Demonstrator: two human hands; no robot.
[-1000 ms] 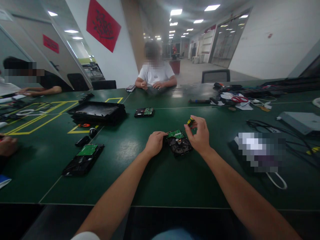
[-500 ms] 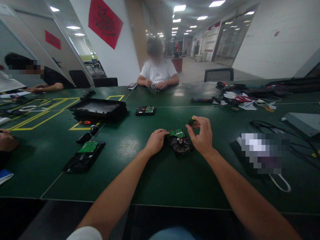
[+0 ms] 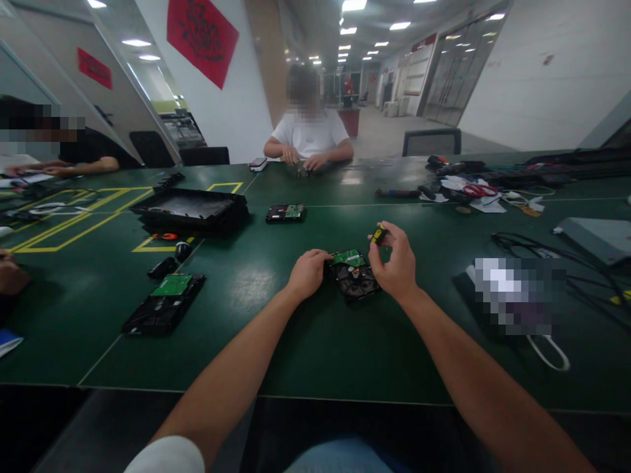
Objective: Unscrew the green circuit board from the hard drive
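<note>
A hard drive [image 3: 355, 278] with a green circuit board lies on the green table [image 3: 315, 348] in front of me. My left hand [image 3: 309, 272] is closed on its upper left edge, fingertips by the circuit board. At the drive's right side, my right hand [image 3: 396, 258] holds a small yellow-and-black tool handle [image 3: 378, 234] between thumb and fingers, above the table. Whether a shaft reaches the drive is too small to tell.
Another drive [image 3: 165, 303] lies at left, a smaller one [image 3: 285, 213] further back, near a black tray [image 3: 190, 210]. A phone-like object [image 3: 513, 295], cables and a grey box [image 3: 599, 240] lie right. A person [image 3: 309, 141] sits opposite.
The yellow-and-black handle has turned in my right hand and shows more of its yellow side. My left hand still holds the drive's edge. The view has shifted slightly.
</note>
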